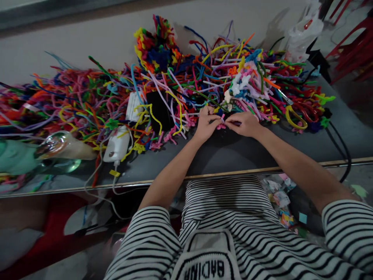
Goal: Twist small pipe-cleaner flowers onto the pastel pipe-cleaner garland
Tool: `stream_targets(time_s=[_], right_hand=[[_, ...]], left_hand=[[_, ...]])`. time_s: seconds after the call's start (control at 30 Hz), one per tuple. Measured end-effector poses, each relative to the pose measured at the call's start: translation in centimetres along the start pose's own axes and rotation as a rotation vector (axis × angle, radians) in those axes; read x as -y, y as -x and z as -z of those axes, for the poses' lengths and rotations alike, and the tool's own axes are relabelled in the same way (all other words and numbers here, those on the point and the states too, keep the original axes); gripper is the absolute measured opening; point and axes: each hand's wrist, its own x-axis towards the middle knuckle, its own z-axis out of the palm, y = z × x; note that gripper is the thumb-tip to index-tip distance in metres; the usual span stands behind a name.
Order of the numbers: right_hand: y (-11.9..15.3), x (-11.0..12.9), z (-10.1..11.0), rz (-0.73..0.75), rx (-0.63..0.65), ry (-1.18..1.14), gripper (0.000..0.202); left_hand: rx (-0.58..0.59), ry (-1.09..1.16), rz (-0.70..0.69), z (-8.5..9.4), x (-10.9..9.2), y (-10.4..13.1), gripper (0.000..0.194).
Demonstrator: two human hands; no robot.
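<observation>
My left hand (pixel 208 123) and my right hand (pixel 242 123) meet just above the dark table, fingertips pinched. Between them is a small pink pipe cleaner piece (pixel 222 121), its shape partly hidden by my fingers. Both hands hold it from opposite sides, the left by thumb and fingers, the right by its fingertips. Right behind my hands rises a heap of colourful pipe cleaners (pixel 201 83), many bent, looped or twisted into flower shapes. White and pale pink twisted pieces (pixel 243 83) lie on top of the heap.
Scissors with yellow handles (pixel 295 118) rest on the heap at right. Left of my hands are a black flat object (pixel 159 111), a white device (pixel 117 144) with a cable, and a clear plastic cup (pixel 65 146). A plastic bag (pixel 304 33) stands at the back right, near red chairs (pixel 357 46).
</observation>
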Motion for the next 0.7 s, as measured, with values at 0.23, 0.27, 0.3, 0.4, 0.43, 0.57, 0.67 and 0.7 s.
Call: stream_targets(time_s=[0.23, 0.27, 0.3, 0.4, 0.43, 0.57, 0.67, 0.7], right_hand=[[-0.4, -0.7, 0.3, -0.059, 0.037, 0.161, 0.029], [-0.4, -0.7, 0.3, -0.075, 0.033, 0.197, 0.027], [-0.4, -0.6, 0.2, -0.091, 0.028, 0.225, 0.026], [-0.4, -0.5, 0.0, -0.141, 0.007, 0.273, 0.024], [-0.4, -0.5, -0.1, -0.156, -0.007, 0.278, 0.024], [-0.3, -0.4, -0.3, -0.187, -0.052, 0.270, 0.023], [-0.4, -0.4, -0.2, -0.181, -0.038, 0.277, 0.022], [-0.4, -0.4, -0.2, -0.179, -0.034, 0.283, 0.022]], left_hand=[[0.080, -0.029, -0.095, 0.0, -0.8, 0.2, 0.029], [0.083, -0.060, -0.125, 0.2, -1.0, 0.3, 0.028], [0.085, -0.092, -0.156, 0.3, -1.2, 0.3, 0.028], [0.080, -0.168, -0.223, 0.7, -1.8, 0.5, 0.027], [0.071, -0.183, -0.230, 0.7, -1.9, 0.5, 0.027], [0.032, -0.216, -0.199, 0.8, -2.0, 0.3, 0.029], [0.086, -0.223, -0.204, 0.9, -1.9, 0.1, 0.028], [0.112, -0.228, -0.212, 1.0, -1.9, 0.1, 0.026]])
